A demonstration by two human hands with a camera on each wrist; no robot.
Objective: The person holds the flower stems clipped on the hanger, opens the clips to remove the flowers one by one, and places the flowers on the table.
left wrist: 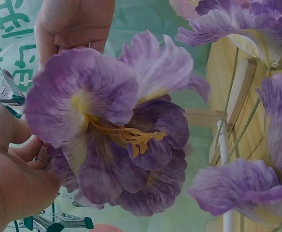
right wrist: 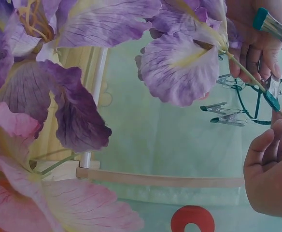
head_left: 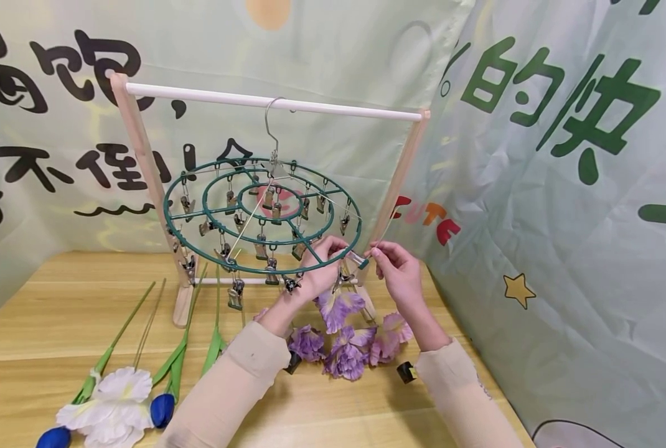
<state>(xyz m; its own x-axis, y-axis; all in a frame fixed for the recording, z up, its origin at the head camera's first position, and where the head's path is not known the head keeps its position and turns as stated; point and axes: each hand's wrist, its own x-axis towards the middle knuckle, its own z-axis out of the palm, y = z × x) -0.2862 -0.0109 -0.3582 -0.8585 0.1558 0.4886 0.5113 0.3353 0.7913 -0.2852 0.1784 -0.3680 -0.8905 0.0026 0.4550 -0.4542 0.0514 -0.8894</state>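
A round green clip hanger (head_left: 262, 270) hangs by its metal hook from a white rail. At its right rim, my left hand (head_left: 324, 264) pinches a metal clip with green tips (head_left: 358, 259). My right hand (head_left: 397, 270) pinches a thin flower stem (right wrist: 249, 75) beside that clip. In the right wrist view the clip's green tip (right wrist: 271, 100) lies against the stem; whether it bites the stem, I cannot tell. The stem carries a purple artificial iris (left wrist: 107, 130), its bloom hanging head down below my hands.
More purple irises (head_left: 348, 354) and a pink one (head_left: 389, 339) are under my forearms. A white flower (head_left: 111, 404) and blue tulips (head_left: 162, 410) lie on the wooden table (head_left: 30, 311) at left. A small black object (head_left: 406, 372) sits near my right sleeve. The rack's wooden post (head_left: 406, 165) stands behind my hands.
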